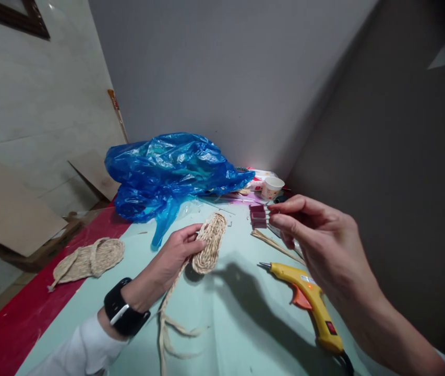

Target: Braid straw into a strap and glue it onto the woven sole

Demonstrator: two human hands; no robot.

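Note:
My left hand (pixel 181 245) is closed on a small oval piece of coiled straw braid (pixel 211 245), gripping its left edge. A loose braided tail (pixel 163 313) with frayed strands hangs from it over the table. Raised to the right, my right hand (pixel 316 230) pinches the metal handles of a maroon binder clip (pixel 258 216), which is apart from the straw piece. Below that hand lies a yellow hot glue gun (pixel 312 292), with an orange trigger and its nozzle toward the left. A finished-looking straw slipper (pixel 89 257) rests at the left.
A crumpled blue plastic bag (pixel 175 167) covers the back of the table. Beside it stands a paper cup (pixel 272 188). Loose straw strips (pixel 275 243) lie behind the glue gun, whose black cord (pixel 346 361) runs off the front. Grey walls (pixel 226 78) close in behind and right.

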